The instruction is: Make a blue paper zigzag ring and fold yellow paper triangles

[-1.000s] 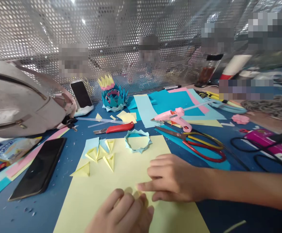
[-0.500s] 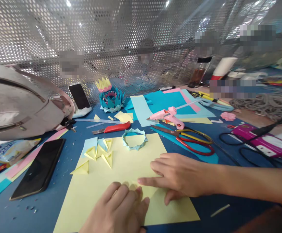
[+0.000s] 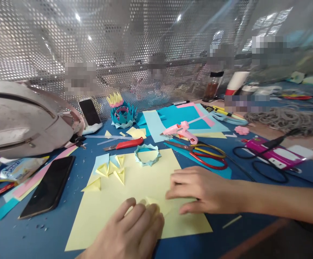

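A large yellow paper sheet [image 3: 99,219] lies under both hands. My left hand [image 3: 135,226] rests on its near part, fingers curled over a small piece of yellow paper [image 3: 152,200] that is mostly hidden. To the right, my right hand [image 3: 194,190] hovers or lies over the sheet with thumb and fingers apart, holding nothing that I can see. Several folded yellow paper triangles [image 3: 119,175] sit at the sheet's upper left, partly over light blue paper [image 3: 100,160]. A light blue zigzag paper ring [image 3: 147,163] stands at the sheet's far edge.
Beyond the sheet are a red utility knife [image 3: 129,144], scissors [image 3: 210,162] and a pink glue gun [image 3: 182,131]. A blue paper flower [image 3: 123,114] stands behind. Left are a black phone [image 3: 50,187] and a backpack [image 3: 18,118]; right, a purple power strip [image 3: 267,153] with cables.
My right index finger has drawn back from the small yellow paper beside my left hand. The left fingers stay on the paper. The camera view has shifted slightly.
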The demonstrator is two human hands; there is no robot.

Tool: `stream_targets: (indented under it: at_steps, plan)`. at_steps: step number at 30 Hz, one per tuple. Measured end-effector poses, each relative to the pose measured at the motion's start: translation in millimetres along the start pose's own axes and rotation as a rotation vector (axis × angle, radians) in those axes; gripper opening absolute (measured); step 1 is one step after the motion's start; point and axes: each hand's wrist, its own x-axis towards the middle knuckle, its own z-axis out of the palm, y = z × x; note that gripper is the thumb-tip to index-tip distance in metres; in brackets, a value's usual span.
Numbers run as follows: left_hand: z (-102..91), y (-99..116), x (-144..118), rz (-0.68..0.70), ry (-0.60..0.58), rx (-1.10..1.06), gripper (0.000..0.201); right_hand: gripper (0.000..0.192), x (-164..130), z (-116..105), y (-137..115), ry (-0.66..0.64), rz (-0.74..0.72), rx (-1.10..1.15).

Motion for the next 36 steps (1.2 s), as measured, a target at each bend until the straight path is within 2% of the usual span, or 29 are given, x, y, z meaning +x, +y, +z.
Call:
stream_targets:
  at_steps: [3, 5, 9, 14, 18, 23, 26, 30, 36]
  plan:
    - [-3.2, 0, 1, 0.006, 0.026, -0.012, 0.027, 0.054, 20, 11, 0, 0.006, 0.061, 0.038]
    - [-3.2, 0, -1, 0.009, 0.071, -0.010, 0.024, 0.055, 30, 16, 1, -0.010, 0.064, 0.037]
    - [-1.3, -2, -3, -0.010, 0.065, -0.018, 0.022, 0.043, 40, 16, 4, -0.044, 0.031, 0.054]
    - [0.2, -5, 1, -0.026, 0.045, -0.067, 0.024, 0.024, 43, 6, 4, -0.095, 0.073, 0.118]
    - [0.3, -4, 3, -0.053, 0.057, -0.115, 0.020, 0.022, 44, 4, 5, -0.121, 0.057, 0.072]
    - [-5.2, -6, -1, -0.114, 0.192, -0.122, 0.023, 0.021, 44, 5, 8, -0.164, -0.021, 0.005]
    - [-6.1, -10, 0, -0.083, 0.092, -0.131, 0.019, 0.021, 43, 5, 11, -0.168, -0.079, -0.050]
    - [0.6, -12, 3, -0.062, -0.017, -0.156, 0.023, 0.024, 41, 8, 16, -0.104, -0.081, -0.031]
    - [11.2, -11, -2, -0.084, -0.047, -0.043, 0.025, 0.026, 36, 15, 25, 0.008, 0.066, 0.164]
